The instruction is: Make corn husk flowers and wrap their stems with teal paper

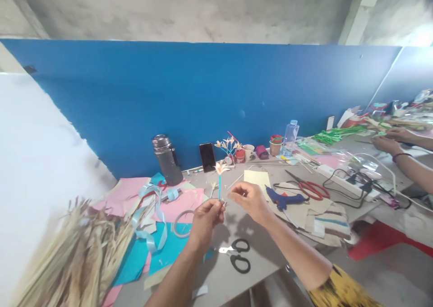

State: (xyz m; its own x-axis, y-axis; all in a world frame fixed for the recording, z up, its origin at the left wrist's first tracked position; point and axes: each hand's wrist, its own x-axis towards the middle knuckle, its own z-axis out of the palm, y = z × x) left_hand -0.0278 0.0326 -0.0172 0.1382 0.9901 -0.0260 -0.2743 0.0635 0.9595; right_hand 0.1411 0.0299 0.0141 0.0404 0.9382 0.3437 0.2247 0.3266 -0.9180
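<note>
My left hand (209,217) is closed in a pinch on the blue stem of a handmade flower (221,169), which stands upright with pale, pointed petals. A smaller pale bloom (213,187) shows just left of the stem. Close by on the right, my right hand (248,199) has thumb and forefinger curled together; whether anything sits between the fingertips is too small to make out. Below both hands, black-handled scissors (239,255) lie on the grey table (260,264). More pale flowers (230,145) on blue stems stand at the back.
Dried husks (79,253) and blue and pink paper fill the left. A flask (167,160), phone (207,157) and bottle (291,137) line the back. Rightward lie a blue glue gun (284,198), red-handled scissors (313,189) and a power strip (348,180). Another person's hands (389,142) work at far right.
</note>
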